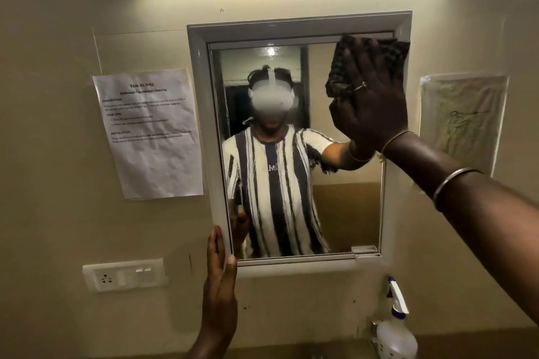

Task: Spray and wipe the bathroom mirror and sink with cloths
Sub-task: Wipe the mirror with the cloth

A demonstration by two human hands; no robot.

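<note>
Right hand (370,102), fingers flat and spread, presses the cloth (390,49) on the mirror (347,213) at its top-right corner. Left hand (220,285), straight-fingered, braces its lower-left edge. The rest of the glass lies down-left.

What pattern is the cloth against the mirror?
Dark checked cloth, clearest in the head view.

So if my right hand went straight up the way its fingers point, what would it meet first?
Likely the frame's top edge: the right hand presses the cloth on the mirror just below it.

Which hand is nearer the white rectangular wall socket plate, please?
Left. The left hand is just right of the socket plate; the right hand presses a dark checked cloth far up-right.
</note>
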